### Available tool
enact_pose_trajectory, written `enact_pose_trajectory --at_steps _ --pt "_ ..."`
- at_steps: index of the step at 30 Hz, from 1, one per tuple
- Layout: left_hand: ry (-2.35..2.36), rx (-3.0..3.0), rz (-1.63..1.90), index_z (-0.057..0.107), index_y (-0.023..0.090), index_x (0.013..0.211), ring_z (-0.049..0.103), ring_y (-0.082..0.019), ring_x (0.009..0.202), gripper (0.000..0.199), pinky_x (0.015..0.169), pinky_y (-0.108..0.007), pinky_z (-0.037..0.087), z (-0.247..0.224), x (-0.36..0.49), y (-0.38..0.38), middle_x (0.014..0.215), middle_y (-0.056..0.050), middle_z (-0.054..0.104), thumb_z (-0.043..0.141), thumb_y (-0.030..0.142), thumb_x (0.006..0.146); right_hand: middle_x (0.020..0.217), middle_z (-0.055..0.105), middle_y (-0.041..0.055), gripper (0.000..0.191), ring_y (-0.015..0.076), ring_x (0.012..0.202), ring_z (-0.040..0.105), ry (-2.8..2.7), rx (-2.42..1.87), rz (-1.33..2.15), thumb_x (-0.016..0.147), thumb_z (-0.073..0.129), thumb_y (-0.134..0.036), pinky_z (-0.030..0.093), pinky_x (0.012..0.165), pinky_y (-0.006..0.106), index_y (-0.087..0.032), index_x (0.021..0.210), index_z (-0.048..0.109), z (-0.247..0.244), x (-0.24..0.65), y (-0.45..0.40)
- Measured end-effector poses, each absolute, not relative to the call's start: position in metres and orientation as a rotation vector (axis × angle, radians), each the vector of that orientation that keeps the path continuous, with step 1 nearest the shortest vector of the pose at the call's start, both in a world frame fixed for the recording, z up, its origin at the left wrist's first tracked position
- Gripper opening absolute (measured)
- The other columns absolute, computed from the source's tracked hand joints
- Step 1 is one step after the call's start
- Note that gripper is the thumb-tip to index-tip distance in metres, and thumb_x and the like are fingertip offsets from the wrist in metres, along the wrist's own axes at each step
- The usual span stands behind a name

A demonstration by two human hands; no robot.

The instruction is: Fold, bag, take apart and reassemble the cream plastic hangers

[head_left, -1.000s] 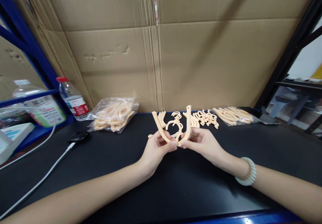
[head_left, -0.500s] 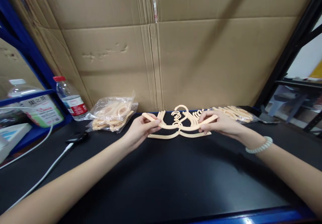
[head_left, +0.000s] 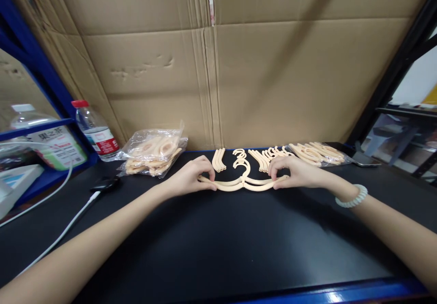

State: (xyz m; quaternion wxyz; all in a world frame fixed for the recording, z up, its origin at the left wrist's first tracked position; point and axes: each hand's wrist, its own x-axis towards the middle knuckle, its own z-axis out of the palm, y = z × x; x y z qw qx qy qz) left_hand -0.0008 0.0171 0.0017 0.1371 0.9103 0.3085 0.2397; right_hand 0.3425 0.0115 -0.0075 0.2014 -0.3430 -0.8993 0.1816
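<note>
My left hand [head_left: 191, 176] pinches the left end of a cream-coloured clothes hanger [head_left: 256, 188], and my right hand [head_left: 296, 172] grips its right end. The hanger is low over the black table [head_left: 218, 240], its hook pointing away from me. A second hanger [head_left: 226, 182] lies directly behind it, close against it; I cannot tell how far they touch. Just beyond are loose hanger arms [head_left: 219, 160] on the left, loose hooks [head_left: 239, 154] in the middle, and more arms [head_left: 260, 160] near my right fingers.
Bagged hanger parts [head_left: 152, 151] lie at left, another bag [head_left: 319, 153] at right beside a phone [head_left: 365, 159]. A red-capped bottle [head_left: 100, 135] stands back left. A white cable [head_left: 64, 229] runs to a black device [head_left: 104, 184]. Cardboard [head_left: 273, 76] walls the rear.
Both hands have lowered the held hanger and tilted it flatter, bringing it down against the hanger lying on the table. Its hook has dropped away from the loose parts behind.
</note>
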Motion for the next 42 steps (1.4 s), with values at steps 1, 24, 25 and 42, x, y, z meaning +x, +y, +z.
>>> enact_pose_trajectory --at_steps 1,24,25,42 --pt "0.854 2.667 0.679 0.068 0.02 0.073 0.056 -0.021 0.086 0.018 0.075 -0.028 0.044 0.0 0.0 0.018 0.083 -0.005 0.063 0.075 0.036 0.074 0.09 0.068 0.0055 0.015 0.0212 0.09 0.062 -2.526 -0.95 0.492 0.076 0.071 -0.032 0.045 0.083 0.034 -0.018 0.074 0.066 -0.008 0.343 0.012" --pt "0.851 2.733 0.599 0.061 0.02 0.091 0.059 -0.019 0.079 0.01 0.072 -0.026 0.041 -0.012 0.005 0.011 0.088 -0.004 0.065 0.059 0.026 0.083 0.084 0.064 0.0041 0.021 0.018 0.081 0.059 -2.402 -1.002 0.309 0.069 0.045 -0.002 0.045 0.074 0.032 -0.019 0.07 0.057 -0.006 0.341 0.01" --pt "0.857 2.724 0.612 0.061 0.02 0.091 0.059 -0.019 0.078 0.01 0.072 -0.026 0.041 -0.012 0.005 0.011 0.088 -0.004 0.065 0.059 0.026 0.083 0.084 0.064 0.0043 0.023 0.0179 0.081 0.059 -2.37 -1.008 0.288 0.066 0.042 0.0 0.044 0.074 0.031 -0.019 0.064 0.055 -0.006 0.341 0.011" --pt "0.834 2.758 0.676 0.058 0.018 0.091 0.056 -0.016 0.077 0.015 0.071 -0.027 0.043 -0.022 0.001 0.016 0.086 -0.002 0.062 0.061 0.023 0.077 0.06 0.046 -0.0015 0.021 0.0141 0.058 0.043 -2.117 -1.076 0.017 0.051 0.034 -0.002 0.031 0.058 0.026 -0.021 0.059 0.04 -0.01 0.343 0.017"
